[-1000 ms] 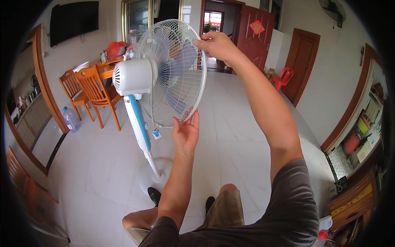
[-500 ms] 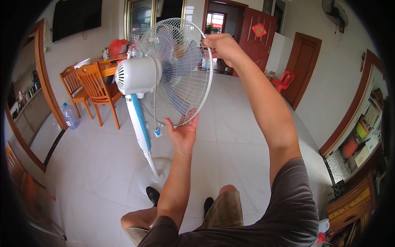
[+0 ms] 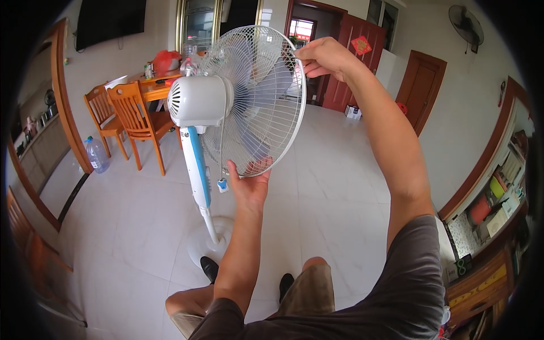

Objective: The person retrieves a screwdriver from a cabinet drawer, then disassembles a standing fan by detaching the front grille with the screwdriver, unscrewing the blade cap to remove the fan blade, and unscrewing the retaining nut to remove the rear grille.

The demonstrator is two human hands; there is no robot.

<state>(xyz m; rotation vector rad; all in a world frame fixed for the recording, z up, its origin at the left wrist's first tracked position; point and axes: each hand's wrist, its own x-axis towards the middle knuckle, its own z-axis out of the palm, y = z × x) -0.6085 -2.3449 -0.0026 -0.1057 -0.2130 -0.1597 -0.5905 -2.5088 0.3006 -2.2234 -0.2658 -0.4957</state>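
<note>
A white and blue pedestal fan (image 3: 200, 101) stands before me, its pole tilted in this view and its round base (image 3: 205, 245) on the floor. Bluish blades show through the wire fan guard (image 3: 277, 96). My left hand (image 3: 251, 184) cups the guard from below, thumb on the near side and fingers behind the wires. Up at the far right of the rim, my right hand (image 3: 326, 58) pinches the guard's edge; its fingertips are partly hidden. The power plug (image 3: 222, 185) dangles on its cord beside my left thumb.
Wooden chairs (image 3: 136, 113) and a table with a red bag (image 3: 165, 61) stand at the left. A water jug (image 3: 97, 156) sits by the doorway. My feet are close to the fan base. A wall fan (image 3: 466, 25) hangs at upper right.
The fan head and guard have shifted slightly right in view, with my right hand moving along. My left hand stays under the guard. The room view has shifted a little.
</note>
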